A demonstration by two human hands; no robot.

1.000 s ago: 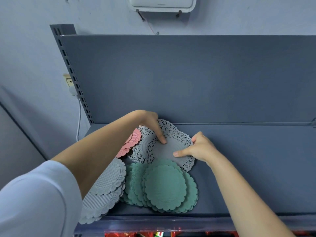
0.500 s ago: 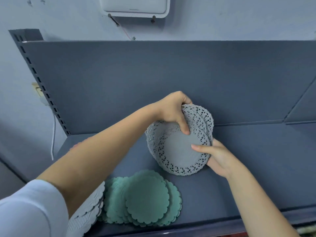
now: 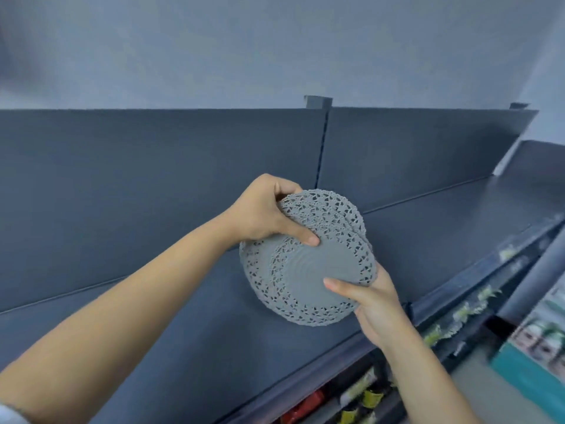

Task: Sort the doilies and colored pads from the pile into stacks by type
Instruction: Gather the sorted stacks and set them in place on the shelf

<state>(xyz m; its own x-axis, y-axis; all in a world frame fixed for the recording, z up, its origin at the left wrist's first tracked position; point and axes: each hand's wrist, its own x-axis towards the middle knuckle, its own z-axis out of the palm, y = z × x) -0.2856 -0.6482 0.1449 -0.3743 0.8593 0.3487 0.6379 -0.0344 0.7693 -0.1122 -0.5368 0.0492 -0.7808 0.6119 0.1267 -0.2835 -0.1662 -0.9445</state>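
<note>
A stack of several round lace doilies (image 3: pixel 315 264), pale grey with cut-out rims, is held tilted in the air above the dark shelf. My left hand (image 3: pixel 269 212) grips the stack at its upper left edge, thumb across the front. My right hand (image 3: pixel 370 298) holds the lower right edge from beneath, thumb lying on the top doily. The green, pink and grey pads are out of view.
The dark grey shelf board (image 3: pixel 214 341) runs under my arms, with its back panel (image 3: pixel 153 185) behind. A second shelf section (image 3: pixel 443 215) continues to the right. Below the front edge (image 3: pixel 336 371), packaged goods (image 3: pixel 360 399) show on a lower shelf.
Both hands have lifted the doily stack off the shelf and carried it to the right. The view has swung right, so the pad stacks have left the frame.
</note>
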